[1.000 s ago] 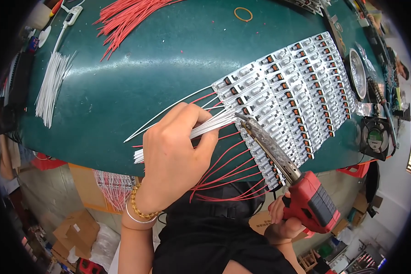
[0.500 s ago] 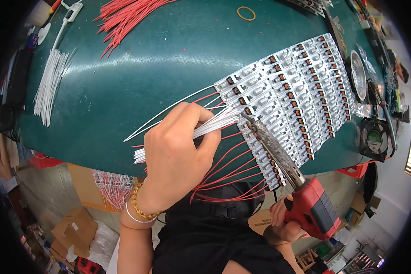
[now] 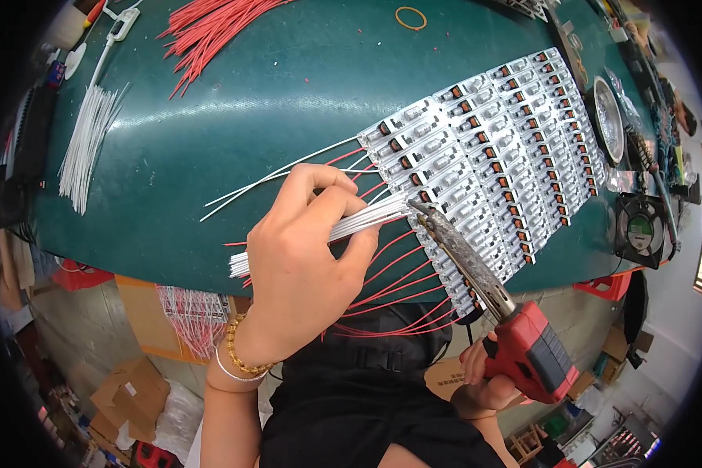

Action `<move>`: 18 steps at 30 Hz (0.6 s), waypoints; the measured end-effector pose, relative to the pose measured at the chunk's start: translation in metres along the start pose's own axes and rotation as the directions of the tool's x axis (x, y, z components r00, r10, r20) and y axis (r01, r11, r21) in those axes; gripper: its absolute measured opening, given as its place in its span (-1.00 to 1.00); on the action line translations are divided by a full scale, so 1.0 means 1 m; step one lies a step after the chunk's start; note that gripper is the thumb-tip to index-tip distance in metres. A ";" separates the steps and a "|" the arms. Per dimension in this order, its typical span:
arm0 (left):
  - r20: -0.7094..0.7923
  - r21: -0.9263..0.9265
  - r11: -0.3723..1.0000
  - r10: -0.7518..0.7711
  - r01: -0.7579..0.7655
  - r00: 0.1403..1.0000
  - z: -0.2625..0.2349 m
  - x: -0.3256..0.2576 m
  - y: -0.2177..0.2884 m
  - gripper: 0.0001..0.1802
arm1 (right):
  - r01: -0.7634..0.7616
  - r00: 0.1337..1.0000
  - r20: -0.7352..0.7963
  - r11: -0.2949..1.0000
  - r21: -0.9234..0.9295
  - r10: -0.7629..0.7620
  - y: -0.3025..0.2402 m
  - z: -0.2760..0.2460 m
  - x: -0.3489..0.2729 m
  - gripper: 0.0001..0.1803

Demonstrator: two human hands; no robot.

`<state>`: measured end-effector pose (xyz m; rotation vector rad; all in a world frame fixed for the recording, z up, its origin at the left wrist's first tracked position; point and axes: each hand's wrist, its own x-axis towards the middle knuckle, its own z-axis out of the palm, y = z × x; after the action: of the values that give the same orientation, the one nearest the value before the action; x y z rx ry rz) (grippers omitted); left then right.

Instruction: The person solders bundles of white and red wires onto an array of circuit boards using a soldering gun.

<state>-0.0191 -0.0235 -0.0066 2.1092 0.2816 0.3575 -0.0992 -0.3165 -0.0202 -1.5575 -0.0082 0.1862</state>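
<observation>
My left hand [image 3: 304,269] pinches a bundle of white wires [image 3: 366,221] and points their ends at the near left edge of a panel of small circuit boards [image 3: 483,164] on the green table [image 3: 234,148]. My right hand [image 3: 479,382] grips a red soldering iron [image 3: 522,351] below the table edge. Its dark tip [image 3: 422,210] sits right by the wire ends at the boards. Red wires [image 3: 390,288] soldered to the near boards hang over the table's front edge.
Loose red wires [image 3: 210,27] lie at the back, with a bundle of white wires [image 3: 85,148] on the far left. A small fan [image 3: 639,230] and a round metal dish [image 3: 607,117] stand at the right. A rubber band [image 3: 410,17] lies at the back. Cardboard boxes [image 3: 124,394] sit on the floor.
Nothing has visibly moved; both hands hold the same pose at the boards' edge.
</observation>
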 end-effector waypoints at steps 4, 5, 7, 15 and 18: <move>-0.011 0.027 0.999 0.025 -0.025 1.000 0.000 -0.001 -0.004 -0.88 | -0.028 0.996 -0.082 0.986 -0.164 0.015 -0.002 0.006 0.000 -0.69; -0.016 0.033 0.999 0.034 -0.033 0.999 0.000 -0.001 -0.004 -0.88 | -0.032 0.995 -0.102 0.899 -0.437 -0.015 0.004 0.000 -0.005 -0.77; -0.001 0.028 0.999 0.021 -0.021 1.000 -0.001 0.000 0.000 -0.88 | 0.000 0.990 -0.121 0.859 -0.513 -0.072 0.022 -0.014 -0.016 -0.82; -0.021 0.055 0.997 0.059 -0.057 0.998 0.001 0.000 -0.003 -0.88 | 0.029 0.936 -0.276 0.831 -0.556 -0.217 0.026 -0.019 -0.025 -0.84; -0.015 0.060 0.997 0.058 -0.057 0.998 0.001 0.000 -0.004 -0.88 | -0.111 0.990 0.124 0.936 0.335 0.073 0.007 -0.016 -0.008 -0.62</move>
<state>-0.0194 -0.0218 -0.0106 2.1775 0.2449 0.4054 -0.1063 -0.3339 -0.0262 -1.2000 0.0109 0.3299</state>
